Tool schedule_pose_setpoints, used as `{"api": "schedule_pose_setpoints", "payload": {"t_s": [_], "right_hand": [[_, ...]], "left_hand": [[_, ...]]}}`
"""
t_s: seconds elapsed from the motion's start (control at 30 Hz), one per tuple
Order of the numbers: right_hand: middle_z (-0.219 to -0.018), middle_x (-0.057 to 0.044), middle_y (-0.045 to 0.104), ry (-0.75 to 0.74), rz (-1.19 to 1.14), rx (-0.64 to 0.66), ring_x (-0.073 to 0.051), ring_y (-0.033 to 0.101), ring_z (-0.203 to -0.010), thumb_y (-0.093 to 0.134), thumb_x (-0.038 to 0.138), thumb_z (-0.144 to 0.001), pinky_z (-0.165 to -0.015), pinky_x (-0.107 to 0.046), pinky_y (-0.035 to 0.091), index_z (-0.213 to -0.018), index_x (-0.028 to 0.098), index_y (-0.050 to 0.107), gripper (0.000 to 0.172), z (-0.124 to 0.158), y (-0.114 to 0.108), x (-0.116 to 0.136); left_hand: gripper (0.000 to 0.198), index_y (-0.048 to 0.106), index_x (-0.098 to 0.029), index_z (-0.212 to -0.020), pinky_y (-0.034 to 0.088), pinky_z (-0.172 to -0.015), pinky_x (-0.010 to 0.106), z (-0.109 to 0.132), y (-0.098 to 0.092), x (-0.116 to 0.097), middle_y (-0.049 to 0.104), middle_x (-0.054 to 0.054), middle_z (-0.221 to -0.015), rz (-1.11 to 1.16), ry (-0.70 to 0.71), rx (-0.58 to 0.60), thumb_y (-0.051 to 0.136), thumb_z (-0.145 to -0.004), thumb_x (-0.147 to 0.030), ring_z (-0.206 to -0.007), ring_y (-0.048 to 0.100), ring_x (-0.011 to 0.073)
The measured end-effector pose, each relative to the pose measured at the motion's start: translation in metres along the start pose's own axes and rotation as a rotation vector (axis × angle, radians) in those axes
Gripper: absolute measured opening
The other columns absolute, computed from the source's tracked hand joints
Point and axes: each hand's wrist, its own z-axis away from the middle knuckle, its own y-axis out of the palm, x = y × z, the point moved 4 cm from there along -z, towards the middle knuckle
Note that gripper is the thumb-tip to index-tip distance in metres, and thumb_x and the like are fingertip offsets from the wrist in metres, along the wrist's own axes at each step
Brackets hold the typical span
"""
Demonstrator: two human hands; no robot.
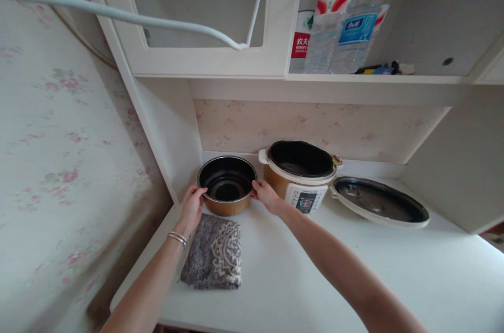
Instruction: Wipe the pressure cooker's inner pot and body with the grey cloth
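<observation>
A round pot, black inside and gold outside, is upright at the back left of the white counter. My left hand grips its left rim, thumb on top. On the right side of the pot, my right hand holds the rim with bent fingers. Just in front lies a folded grey patterned cloth. Beside the pot, to the right, stands a white and gold cooker with its top open and a dark interior. An oval lid rests with its dark inner side up, right of the cooker.
The white counter runs along a flowered wall. Above hangs a cabinet with a glass door and a shelf of plastic bottles. A pale cable crosses the upper left in front of the door.
</observation>
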Motion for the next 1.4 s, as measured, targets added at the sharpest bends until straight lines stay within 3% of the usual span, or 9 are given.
{"api": "schedule_pose_setpoints", "payload": {"t_s": [0.3,0.5,0.6,0.7,0.8,0.9,1.0,1.13,1.4], "right_hand": [[-0.061,0.004,0.050,0.028,0.131,0.005,-0.010,0.047,-0.050,0.047,0.038,-0.091,-0.054,-0.024,0.046,-0.076,0.021,0.044,0.023,0.003,-0.001,-0.001],[-0.077,0.000,0.060,0.013,0.269,0.028,-0.012,0.052,-0.053,0.048,0.036,-0.090,-0.055,-0.028,0.046,-0.097,0.020,0.050,0.017,0.025,0.003,-0.004],[-0.081,-0.002,0.064,-0.158,0.529,0.067,-0.017,0.058,-0.066,0.048,0.033,-0.089,-0.067,-0.032,0.047,-0.108,0.021,0.054,0.023,0.063,0.020,-0.008],[-0.102,-0.006,0.065,-0.500,0.820,0.324,-0.021,0.060,-0.093,0.047,0.031,-0.090,-0.085,-0.035,0.046,-0.114,0.023,0.056,0.028,0.116,0.055,-0.015],[-0.131,-0.009,0.053,-0.721,0.946,0.534,-0.025,0.046,-0.122,0.059,0.043,-0.083,-0.103,-0.038,0.036,-0.127,0.023,0.050,0.049,0.157,0.083,-0.032],[-0.144,-0.012,0.041,-0.800,1.105,0.582,-0.028,0.031,-0.135,0.059,0.052,-0.082,-0.112,-0.047,0.022,-0.134,0.020,0.044,0.063,0.173,0.095,-0.058],[-0.147,-0.010,0.039,-0.830,1.184,0.562,-0.025,0.026,-0.139,0.045,0.048,-0.092,-0.115,-0.049,0.011,-0.135,0.019,0.044,0.052,0.181,0.091,-0.081],[-0.140,-0.005,0.049,-0.811,1.172,0.503,-0.020,0.034,-0.134,0.041,0.044,-0.095,-0.116,-0.042,0.014,-0.132,0.022,0.047,0.044,0.203,0.071,-0.095],[-0.123,-0.006,0.061,-0.780,1.213,0.557,-0.019,0.050,-0.116,0.046,0.037,-0.093,-0.109,-0.040,0.026,-0.128,0.022,0.049,0.038,0.254,0.041,-0.067]], "left_hand": [[0.027,0.048,-0.019,-0.062,0.036,-0.054,0.021,0.004,-0.003,0.009,0.048,-0.007,-0.059,-0.008,-0.005,-0.023,0.073,-0.057,-0.028,-0.055,0.045,0.0077],[0.026,0.046,-0.019,-0.063,0.035,-0.050,0.020,-0.003,-0.008,0.012,0.044,-0.007,-0.057,-0.154,-0.002,-0.015,0.068,-0.062,-0.032,-0.052,0.042,0.0075],[0.023,0.048,-0.019,-0.066,0.036,-0.050,0.021,-0.006,-0.010,0.016,0.046,-0.006,-0.057,-0.229,-0.006,-0.028,0.065,-0.064,-0.033,-0.053,0.044,0.0088],[0.019,0.049,-0.018,-0.067,0.035,-0.050,0.022,-0.008,-0.013,0.018,0.048,-0.005,-0.057,-0.320,0.005,-0.055,0.062,-0.066,-0.033,-0.053,0.046,0.0101],[0.018,0.050,-0.019,-0.069,0.035,-0.050,0.022,-0.008,-0.014,0.018,0.049,-0.005,-0.058,-0.407,0.023,-0.071,0.060,-0.069,-0.034,-0.054,0.047,0.0110],[0.016,0.050,-0.019,-0.071,0.038,-0.052,0.023,-0.010,-0.015,0.019,0.053,-0.004,-0.062,-0.475,0.021,-0.051,0.056,-0.070,-0.034,-0.055,0.051,0.0122],[0.015,0.051,-0.019,-0.072,0.040,-0.052,0.024,-0.012,-0.016,0.019,0.055,-0.002,-0.063,-0.541,0.009,-0.013,0.055,-0.071,-0.033,-0.056,0.054,0.0135],[0.015,0.051,-0.018,-0.071,0.040,-0.052,0.025,-0.012,-0.018,0.014,0.055,-0.001,-0.060,-0.617,0.006,0.018,0.055,-0.072,-0.033,-0.053,0.053,0.0145],[0.014,0.050,-0.019,-0.076,0.040,-0.055,0.026,-0.007,-0.014,0.014,0.055,0.000,-0.066,-0.637,-0.002,-0.019,0.052,-0.075,-0.033,-0.057,0.053,0.0149]]}}
